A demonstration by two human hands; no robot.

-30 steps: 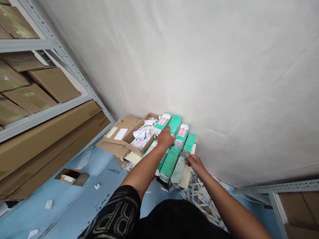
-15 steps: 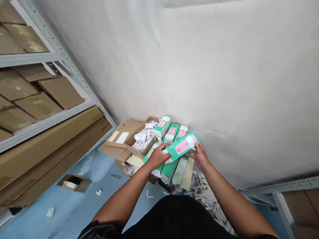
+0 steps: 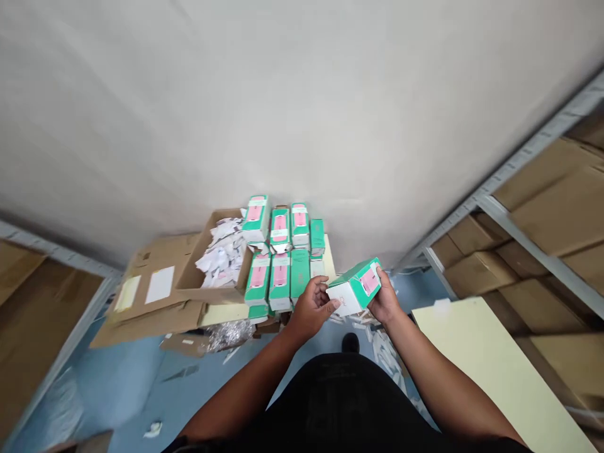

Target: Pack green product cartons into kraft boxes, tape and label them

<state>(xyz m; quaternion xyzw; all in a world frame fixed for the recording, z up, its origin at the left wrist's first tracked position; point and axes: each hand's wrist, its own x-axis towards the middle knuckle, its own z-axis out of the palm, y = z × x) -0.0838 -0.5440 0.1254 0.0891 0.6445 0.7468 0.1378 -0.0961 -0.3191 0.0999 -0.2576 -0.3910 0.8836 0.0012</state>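
A green and white carton with a pink panel is held in front of me, tilted, its white end turned toward my left side. My right hand grips its right end. At the white end, my left hand has its fingers curled and thumb against the carton; part of its grip is hard to make out. Left of my hands, several similar cartons stand in rows on a pale board. Beside them, an open cardboard box holds crumpled white paper pieces.
A flattened cardboard piece lies at the left. A pale yellow panel stands at the right, near shelves of brown boxes. White scraps cover the blue floor beside my foot. A grey wall rises behind.
My view has swung right, bringing the right-hand shelves and pale panel into sight. The carton has moved right, away from above the other cartons, and turned so its white end shows.
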